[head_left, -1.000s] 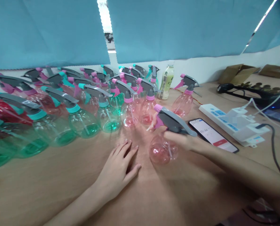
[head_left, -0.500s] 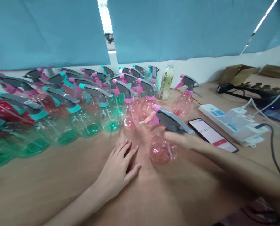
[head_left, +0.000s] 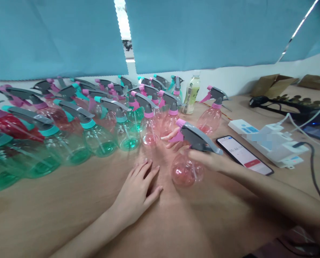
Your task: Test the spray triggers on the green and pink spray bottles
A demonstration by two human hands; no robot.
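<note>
My right hand [head_left: 200, 157] is wrapped round the neck of a pink spray bottle [head_left: 186, 172] with a grey head and pink nozzle and trigger. Its index finger reaches forward beside the trigger. The bottle's base is at the wooden table [head_left: 154, 229], and a straw shows inside it. To the left, my left hand [head_left: 138, 188] lies palm down on the wood, fingers spread, holding nothing. Just beyond the hands stand another pink spray bottle [head_left: 149, 130] and a green spray bottle [head_left: 127, 134], each with a little liquid at the bottom.
Several more green and pink spray bottles [head_left: 68, 150] crowd the left and back. One pink spray bottle [head_left: 209, 116] stands apart near a drink bottle [head_left: 191, 94]. At right lie a phone [head_left: 243, 154] showing a timer, a white power strip [head_left: 256, 139] with cables, and cardboard [head_left: 272, 86].
The view has shifted slightly, so the bottles at the left sit a little further right in the picture. Both hands keep nearly the same pose, the right one still round the spray bottle.
</note>
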